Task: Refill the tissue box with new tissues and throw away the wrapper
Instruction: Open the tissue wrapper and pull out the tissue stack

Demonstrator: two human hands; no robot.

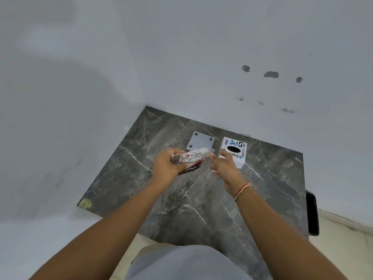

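My left hand (167, 165) grips a wrapped pack of tissues (194, 158), white with red and black print, held above the dark marble table (201, 199). My right hand (224, 166) is just right of the pack, its fingers apart and blurred, with the fingertips at the wrapper's twisted right end. Behind my right hand stands the white cube tissue box (235, 151) with a dark oval hole on top and coloured stickers. Its flat grey base plate (200, 140), with round dark pads at the corners, lies apart on the table to the box's left.
The table sits in a corner between two white walls. A black object (312, 213) stands at the table's right edge. A yellowish sticker (85, 203) marks the near left corner. Pale floor shows below the near edge.
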